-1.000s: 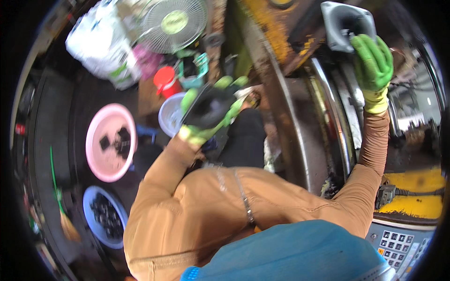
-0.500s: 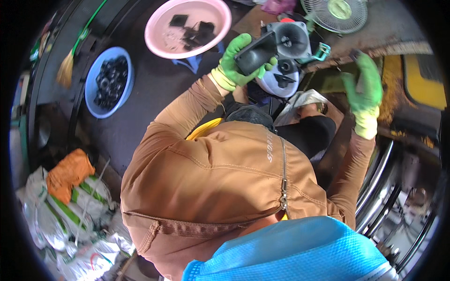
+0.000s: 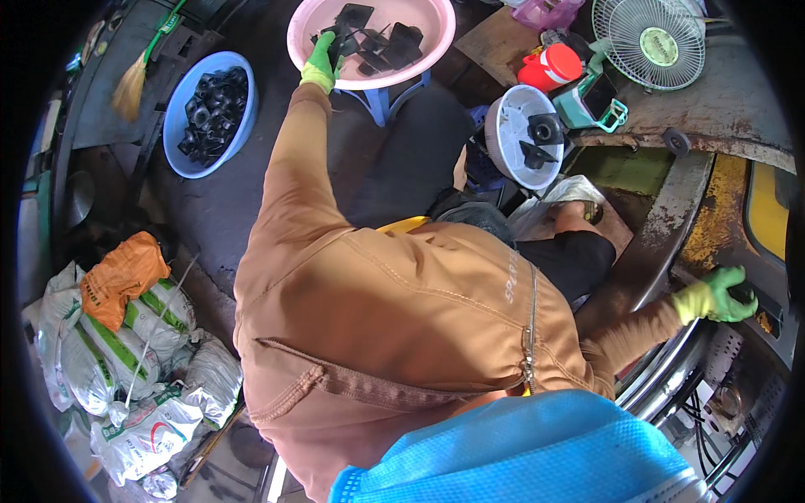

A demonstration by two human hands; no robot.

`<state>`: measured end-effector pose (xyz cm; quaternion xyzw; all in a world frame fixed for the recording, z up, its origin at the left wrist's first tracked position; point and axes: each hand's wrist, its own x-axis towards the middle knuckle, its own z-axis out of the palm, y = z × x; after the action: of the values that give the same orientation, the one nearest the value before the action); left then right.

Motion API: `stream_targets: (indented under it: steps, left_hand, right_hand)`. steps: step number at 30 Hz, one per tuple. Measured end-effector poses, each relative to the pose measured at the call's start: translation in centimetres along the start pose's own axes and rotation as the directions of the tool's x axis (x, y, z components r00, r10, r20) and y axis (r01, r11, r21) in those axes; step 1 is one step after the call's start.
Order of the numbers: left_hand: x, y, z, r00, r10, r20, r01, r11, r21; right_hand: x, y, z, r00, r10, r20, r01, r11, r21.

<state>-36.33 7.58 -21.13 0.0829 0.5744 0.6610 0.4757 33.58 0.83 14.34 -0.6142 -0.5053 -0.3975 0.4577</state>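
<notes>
My left hand (image 3: 321, 65), in a green and yellow glove, reaches far forward over the left rim of a pink basin (image 3: 440, 50). Its fingers are closed on a black plastic horn (image 3: 337, 52), which they partly cover. Other black plastic parts (image 3: 394, 48) lie in that basin. On the right, my gloved right hand (image 3: 728, 295) is by a dark recess in the grey and yellow machine panel (image 3: 728, 210). Thumb and fingers are curved and apart, with nothing seen between them; whether they touch the panel, I cannot tell.
A blue basin (image 3: 173, 138) of black parts stands left. A pale basin (image 3: 503, 126) holds black pieces beside a red-lidded jug (image 3: 549, 67), a teal holder (image 3: 579, 109) and a fan (image 3: 650, 42). White sacks (image 3: 92, 356) lie lower left; a stool (image 3: 379, 105) supports the pink basin.
My left hand has carried the black plastic horn from near the pale basin leftward to the pink basin. My right hand has moved down and right to the machine panel. The view has shifted.
</notes>
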Motion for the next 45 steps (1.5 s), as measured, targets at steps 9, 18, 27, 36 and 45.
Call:
stream_targets:
  steps: [9, 18, 27, 36, 45]
  left_hand:
    - [-5.6, 1.6, 10.2, 0.62, 0.5, 0.605, -0.737, 0.104, 0.668]
    - [-20.8, -10.4, 18.0, 0.188, -0.424, 0.886, 0.526, 0.805, 0.274]
    - [-19.9, -16.4, 15.0, 0.348, -0.653, 0.673, 0.568, 0.717, 0.403]
    - [-18.6, -17.7, 14.0, 0.16, -0.655, 0.739, 0.588, 0.665, 0.461]
    - [-18.6, -17.8, 13.9, 0.166, -0.725, 0.669, 0.569, 0.624, 0.536]
  right_hand:
    - [4.8, 10.3, 5.7, 0.883, 0.397, -0.251, -0.415, 0.91, -0.021]
    - [4.1, 15.7, 4.3, 0.516, 0.503, 0.694, -0.794, -0.024, 0.608]
    - [-2.0, 2.8, -5.2, 0.802, 0.593, -0.074, -0.458, 0.688, 0.563]
    - [-0.4, -0.3, -9.2, 0.893, -0.432, -0.126, 0.364, 0.858, -0.362]
    - [1.4, 1.2, -15.6, 0.875, -0.483, 0.017, 0.347, 0.603, -0.718]
